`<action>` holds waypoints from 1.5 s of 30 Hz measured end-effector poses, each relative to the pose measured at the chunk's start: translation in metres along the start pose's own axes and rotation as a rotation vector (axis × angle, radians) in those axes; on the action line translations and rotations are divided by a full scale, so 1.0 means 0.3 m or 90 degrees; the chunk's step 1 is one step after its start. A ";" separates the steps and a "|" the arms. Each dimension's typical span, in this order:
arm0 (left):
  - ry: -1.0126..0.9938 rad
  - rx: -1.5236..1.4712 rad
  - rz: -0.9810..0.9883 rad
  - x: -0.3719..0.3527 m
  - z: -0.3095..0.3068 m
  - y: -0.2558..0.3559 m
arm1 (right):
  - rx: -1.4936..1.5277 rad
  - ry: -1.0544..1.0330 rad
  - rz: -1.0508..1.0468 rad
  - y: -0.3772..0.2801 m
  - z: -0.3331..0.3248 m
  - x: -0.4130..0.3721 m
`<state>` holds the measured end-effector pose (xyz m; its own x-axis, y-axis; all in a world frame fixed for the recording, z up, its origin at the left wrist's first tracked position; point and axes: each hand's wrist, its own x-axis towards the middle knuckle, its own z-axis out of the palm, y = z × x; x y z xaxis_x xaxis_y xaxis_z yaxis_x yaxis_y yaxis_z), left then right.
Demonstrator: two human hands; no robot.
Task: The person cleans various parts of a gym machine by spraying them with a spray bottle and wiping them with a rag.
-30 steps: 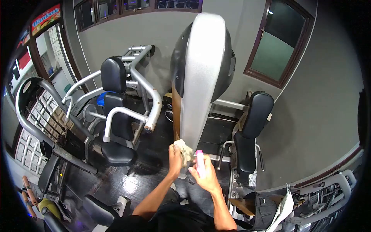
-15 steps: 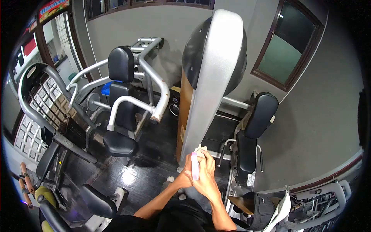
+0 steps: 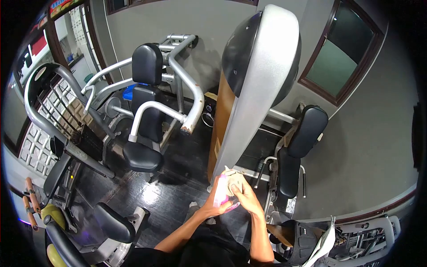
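**Two hands meet at the foot of the silver column**

Low in the middle of the frame, both bare hands come together just in front of the tall silver machine housing, which rises from there to the top edge. The left hand has its fingers wrapped around a pink spray bottle, holding it roughly upright, with the bottle's top close to the base of the housing. Just to the right, the right hand shows its back to the camera. Its fingers are curled over a crumpled pale cloth, and the cloth sits bunched against the housing's lower end. Bottle and cloth are just beside each other, and the two hands are nearly touching.

A black-padded seat stands right of the hands, tilted toward the grey wall. At centre left there is a press machine with silver arms and black pads. The dark floor shines under the lights. A brown-framed window sits at upper right, and a black bag lies at the bottom right.
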<state>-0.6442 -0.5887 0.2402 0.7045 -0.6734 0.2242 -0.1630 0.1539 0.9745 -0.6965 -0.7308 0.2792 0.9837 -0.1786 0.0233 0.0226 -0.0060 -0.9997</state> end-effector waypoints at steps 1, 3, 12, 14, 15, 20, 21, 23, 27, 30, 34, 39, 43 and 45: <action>0.013 -0.015 -0.002 -0.004 -0.007 -0.027 | 0.000 -0.002 0.001 0.008 -0.001 0.009; 0.047 0.034 0.049 0.008 -0.023 -0.009 | -0.075 0.035 0.036 0.035 -0.001 0.021; 0.112 -0.008 0.066 0.027 -0.081 0.053 | 0.293 0.294 0.009 0.123 -0.019 0.112; 0.103 -0.046 0.041 0.011 -0.106 0.051 | 0.444 0.342 -0.029 -0.019 -0.033 0.135; 0.089 -0.036 0.058 0.003 -0.126 0.033 | 0.447 0.381 -0.095 -0.062 -0.043 0.153; 0.055 -0.130 0.017 -0.063 -0.170 0.014 | -0.039 0.507 -0.352 -0.346 -0.028 0.258; 0.058 -0.164 0.013 -0.079 -0.168 0.012 | -0.237 0.555 -0.430 -0.380 -0.024 0.282; 0.023 -0.133 -0.003 -0.100 -0.185 0.024 | -0.509 0.598 -0.578 -0.431 -0.030 0.334; -0.001 -0.166 -0.011 -0.135 -0.193 0.021 | -0.686 0.586 -0.683 -0.547 -0.039 0.406; 0.005 -0.154 0.002 -0.153 -0.215 -0.017 | -0.807 0.559 -0.626 -0.524 -0.028 0.402; 0.015 -0.115 0.046 -0.172 -0.247 -0.056 | -0.950 0.438 -0.564 -0.315 0.007 0.368; 0.031 -0.111 0.001 -0.193 -0.272 -0.049 | -1.133 0.036 -0.355 0.144 -0.052 0.277; 0.003 -0.137 -0.018 -0.216 -0.307 -0.102 | -1.111 -0.007 -0.496 -0.006 -0.118 0.314; -0.023 -0.144 -0.048 -0.204 -0.321 -0.092 | -1.127 0.084 -0.637 -0.158 -0.123 0.360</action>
<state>-0.6162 -0.4822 0.1999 0.6827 -0.7141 0.1549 0.0512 0.2582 0.9647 -0.5979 -0.7861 0.3290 0.7217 0.4401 0.5344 0.1944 -0.8697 0.4536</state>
